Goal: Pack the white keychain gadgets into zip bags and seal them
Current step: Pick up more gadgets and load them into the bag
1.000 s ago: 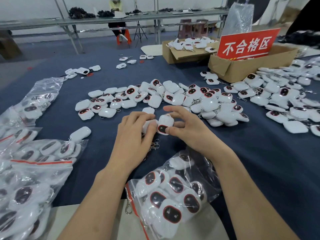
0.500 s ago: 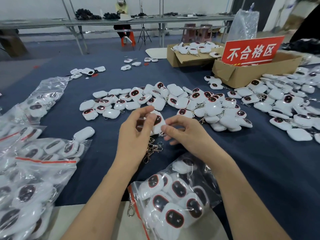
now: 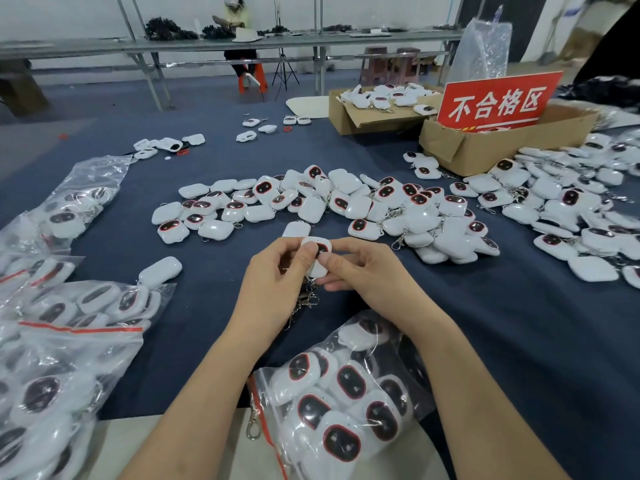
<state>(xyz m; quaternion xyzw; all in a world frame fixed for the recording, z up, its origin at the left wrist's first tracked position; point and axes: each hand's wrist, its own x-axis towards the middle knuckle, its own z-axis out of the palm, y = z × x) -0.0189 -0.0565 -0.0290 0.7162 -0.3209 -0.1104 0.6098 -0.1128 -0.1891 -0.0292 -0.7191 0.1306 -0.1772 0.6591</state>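
Nearest the person, a zip bag [image 3: 346, 403] lies part-filled, a clasp poking out by its red strip, so it looks unsealed; filled bags [image 3: 69, 344] lie to its left. Just beyond, the left hand [image 3: 273, 289] and right hand [image 3: 363, 275] pinch one white keychain gadget [image 3: 317, 252] with curled fingers. Farther off lies a big loose pile [image 3: 346, 202], so much packing looks undone.

A red sign [image 3: 498, 102] carries four large white characters, "不合格区". It stands propped in an open cardboard box [image 3: 485, 150] at the far right.
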